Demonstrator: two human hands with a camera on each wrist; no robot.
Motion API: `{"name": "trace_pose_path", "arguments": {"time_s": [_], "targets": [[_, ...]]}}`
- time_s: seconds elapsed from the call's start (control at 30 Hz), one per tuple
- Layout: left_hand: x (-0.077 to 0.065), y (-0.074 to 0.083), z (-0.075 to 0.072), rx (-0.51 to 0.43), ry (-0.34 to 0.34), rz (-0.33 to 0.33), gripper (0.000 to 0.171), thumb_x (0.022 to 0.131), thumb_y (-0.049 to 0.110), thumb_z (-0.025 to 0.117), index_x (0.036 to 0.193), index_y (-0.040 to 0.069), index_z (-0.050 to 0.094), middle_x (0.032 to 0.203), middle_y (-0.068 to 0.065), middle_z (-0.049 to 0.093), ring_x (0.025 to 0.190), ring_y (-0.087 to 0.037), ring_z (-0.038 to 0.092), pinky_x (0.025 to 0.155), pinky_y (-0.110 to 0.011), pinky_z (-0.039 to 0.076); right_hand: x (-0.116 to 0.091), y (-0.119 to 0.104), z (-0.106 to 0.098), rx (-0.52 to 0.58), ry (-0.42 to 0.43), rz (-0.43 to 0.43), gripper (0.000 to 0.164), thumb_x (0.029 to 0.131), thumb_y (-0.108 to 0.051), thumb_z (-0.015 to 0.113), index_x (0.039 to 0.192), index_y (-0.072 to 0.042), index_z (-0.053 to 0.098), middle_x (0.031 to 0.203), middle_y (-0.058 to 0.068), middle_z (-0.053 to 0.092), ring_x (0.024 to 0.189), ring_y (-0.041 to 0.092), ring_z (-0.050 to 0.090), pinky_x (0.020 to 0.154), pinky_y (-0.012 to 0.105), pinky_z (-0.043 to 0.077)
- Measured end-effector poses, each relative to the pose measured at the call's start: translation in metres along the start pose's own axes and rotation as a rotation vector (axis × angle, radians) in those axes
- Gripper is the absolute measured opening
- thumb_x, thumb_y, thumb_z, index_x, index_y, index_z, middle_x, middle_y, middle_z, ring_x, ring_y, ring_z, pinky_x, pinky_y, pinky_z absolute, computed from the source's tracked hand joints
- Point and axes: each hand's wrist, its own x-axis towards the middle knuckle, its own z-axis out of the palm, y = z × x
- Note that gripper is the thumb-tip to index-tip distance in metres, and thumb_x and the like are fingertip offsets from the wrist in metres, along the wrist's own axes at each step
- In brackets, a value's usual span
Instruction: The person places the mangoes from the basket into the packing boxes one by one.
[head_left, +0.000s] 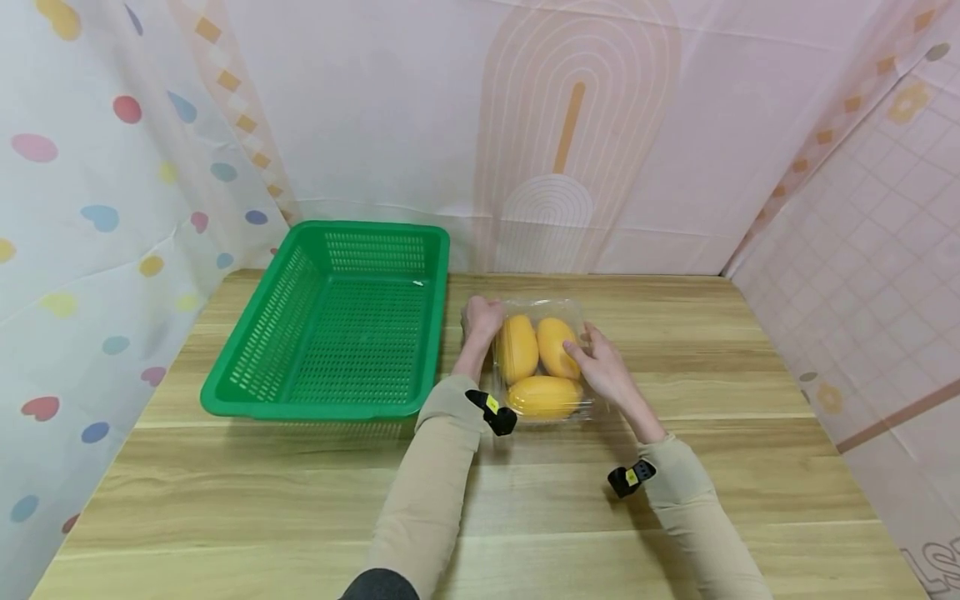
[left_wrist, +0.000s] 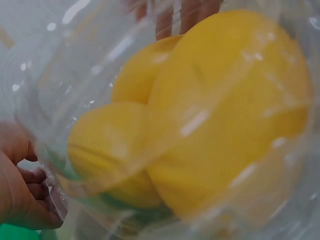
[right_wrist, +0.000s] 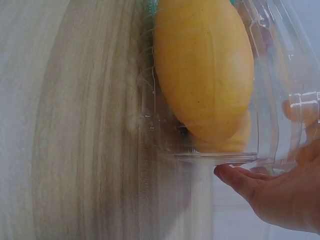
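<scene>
A clear plastic clamshell box (head_left: 566, 310) sits on the table in the head view, holding three yellow mangoes (head_left: 544, 397). At its left back corner, my left hand (head_left: 482, 317) has its fingers curled and pinches the edge. My right hand (head_left: 606, 368) grips the right side, thumb over the top and fingers along the side wall. Through the glossy plastic, the left wrist view shows the mangoes (left_wrist: 225, 110) close up, with the left hand (left_wrist: 20, 185) at the box's edge. In the right wrist view, fingertips (right_wrist: 227, 172) touch the box's side near a mango (right_wrist: 205, 65).
A green slotted plastic basket (head_left: 322, 411) stands to the left of the box, with a small white scrap on its inner wall. Both rest on a wood-grain table (head_left: 555, 517). Patterned cloth (head_left: 375, 108) hangs behind the table and along both sides.
</scene>
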Motion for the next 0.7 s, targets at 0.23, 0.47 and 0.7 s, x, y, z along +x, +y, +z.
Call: {"name": "trace_pose_path", "arguments": {"time_s": [0.23, 0.47, 0.7], "targets": [[-0.003, 0.0, 0.0, -0.03, 0.004, 0.029, 0.047, 0.099, 0.024, 0.047, 0.054, 0.016, 0.034, 0.052, 0.003, 0.033, 0.047, -0.012, 0.031, 0.045, -0.025, 0.028, -0.001, -0.001, 0.0, 0.005, -0.001, 0.002, 0.074, 0.1, -0.042, 0.042, 0.15, 0.003, 0.012, 0.15, 0.027, 0.03, 0.13, 0.046, 0.042, 0.103, 0.054, 0.04], [-0.013, -0.001, 0.001, 0.002, 0.082, 0.117, 0.032, 0.099, 0.022, 0.044, 0.074, 0.007, 0.056, 0.07, -0.006, 0.058, 0.061, -0.019, 0.052, 0.056, -0.03, 0.043, 0.0, 0.0, -0.001, -0.008, -0.004, 0.012, 0.075, 0.099, -0.044, 0.04, 0.15, 0.003, 0.011, 0.153, 0.027, 0.025, 0.132, 0.044, 0.041, 0.105, 0.054, 0.038], [-0.023, -0.003, 0.003, 0.094, 0.156, 0.242, 0.028, 0.1, 0.017, 0.042, 0.113, -0.001, 0.057, 0.112, -0.02, 0.062, 0.103, -0.036, 0.06, 0.086, -0.043, 0.05, -0.001, -0.003, -0.002, -0.066, 0.04, -0.011, 0.071, 0.099, -0.039, 0.042, 0.149, 0.005, 0.017, 0.152, 0.028, 0.022, 0.136, 0.046, 0.031, 0.11, 0.059, 0.028]]}}
